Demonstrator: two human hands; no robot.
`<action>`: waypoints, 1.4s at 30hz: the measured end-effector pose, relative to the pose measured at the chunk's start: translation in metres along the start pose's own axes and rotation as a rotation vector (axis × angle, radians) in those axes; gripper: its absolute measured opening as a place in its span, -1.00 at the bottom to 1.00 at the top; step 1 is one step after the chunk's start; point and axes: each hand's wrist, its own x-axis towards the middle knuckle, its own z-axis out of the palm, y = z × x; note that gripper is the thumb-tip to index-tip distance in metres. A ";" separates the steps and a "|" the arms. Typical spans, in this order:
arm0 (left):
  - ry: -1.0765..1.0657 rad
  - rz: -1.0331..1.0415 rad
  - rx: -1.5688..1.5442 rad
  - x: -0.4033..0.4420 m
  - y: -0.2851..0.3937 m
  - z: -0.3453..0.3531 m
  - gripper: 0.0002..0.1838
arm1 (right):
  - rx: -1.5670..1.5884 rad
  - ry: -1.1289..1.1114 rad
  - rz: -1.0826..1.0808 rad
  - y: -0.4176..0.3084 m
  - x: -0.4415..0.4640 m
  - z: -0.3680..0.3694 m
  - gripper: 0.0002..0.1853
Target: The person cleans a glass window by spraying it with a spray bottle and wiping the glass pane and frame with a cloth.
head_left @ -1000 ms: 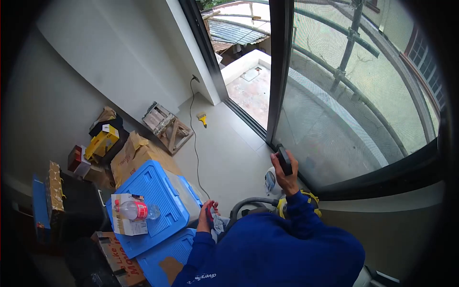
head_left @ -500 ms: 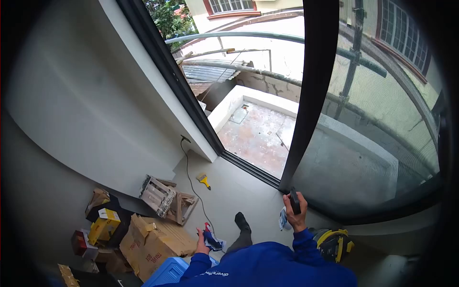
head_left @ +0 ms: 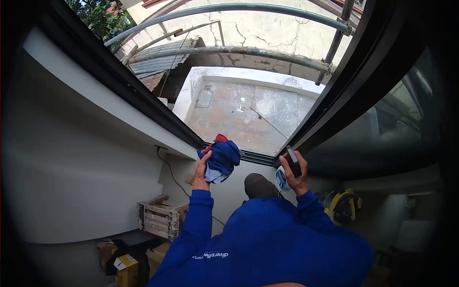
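Closest in, the person's blue sweatshirt (head_left: 267, 239) fills the space below the hands, with lettering on its chest and a dark-clad knee (head_left: 260, 185) showing between the two wrists. The left hand (head_left: 202, 173) grips a bunched cloth (head_left: 222, 160), mostly dark blue with a red part on top and a pale part below, the thumb laid along its near side. The right hand (head_left: 296, 176), well apart from the left, pinches a black block (head_left: 292, 161) between thumb and fingers and holds it tilted; what the block is cannot be made out. Just beside the right hand, on its inner side, is a partly hidden white and blue container (head_left: 280, 179). Outward and back from that hand sits a round yellow and black machine (head_left: 342, 207). Back and left of the left hand are a yellow box (head_left: 126, 271) and a worn wooden crate (head_left: 159, 217), and a dark cord (head_left: 176, 181) runs along the floor (head_left: 236, 178) nearer to it. Ahead of both hands lies the door track (head_left: 260, 159), and past it a stained ledge (head_left: 244, 117) edged by a low white wall (head_left: 253, 77). Farther off, metal pipes (head_left: 260, 54) cross before a cracked wall (head_left: 267, 29), with a corrugated roof (head_left: 165, 60) and a tree (head_left: 103, 21) toward the left.
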 end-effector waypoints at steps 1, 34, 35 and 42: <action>-0.023 -0.039 0.012 0.015 0.006 0.005 -0.50 | -0.022 0.016 0.000 0.005 0.009 0.007 -0.82; -0.849 -1.259 0.282 0.616 -0.022 0.233 0.01 | -0.306 1.294 0.032 0.178 0.346 0.071 -0.80; -0.824 -1.301 0.223 0.620 -0.024 0.246 -0.05 | -0.304 1.336 0.049 0.178 0.356 0.070 -0.80; -0.934 -1.208 0.346 0.685 -0.055 0.270 -0.50 | -0.221 1.434 -0.039 0.184 0.397 0.025 -0.78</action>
